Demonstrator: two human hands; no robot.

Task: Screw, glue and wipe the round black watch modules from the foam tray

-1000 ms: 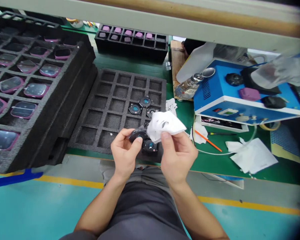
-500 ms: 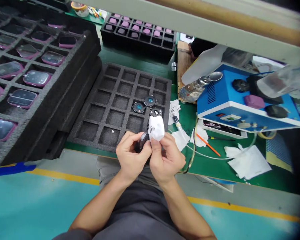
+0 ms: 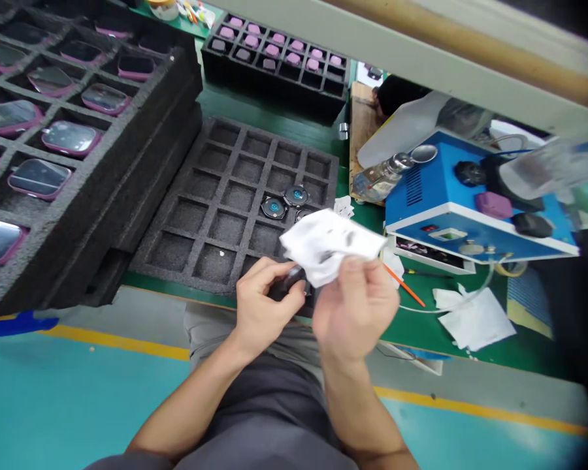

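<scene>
My left hand (image 3: 264, 310) is closed, pinching a small black watch case (image 3: 294, 279) between thumb and fingers; part of the case is hidden. My right hand (image 3: 360, 303) grips a white wipe (image 3: 318, 238) with dark smudges, spread out beside the case and over the near right of the black foam tray (image 3: 203, 225). Two round black watch cases, one (image 3: 273, 207) at left and one (image 3: 296, 195) at right, lie in the tray showing blue-green marks. A third is mostly covered by the wipe.
Stacked foam trays (image 3: 142, 163) with purple-rimmed screens rise on the left. Another foam tray (image 3: 274, 81) of purple pieces stands behind. To the right are a blue machine (image 3: 416, 212), a glass bottle (image 3: 379, 179), an orange stick (image 3: 406, 287) and used wipes (image 3: 477, 320).
My right hand has moved right and slightly up, away from the watch case, and the bunched wipe has opened out. My left hand still holds the case, shifted slightly right.
</scene>
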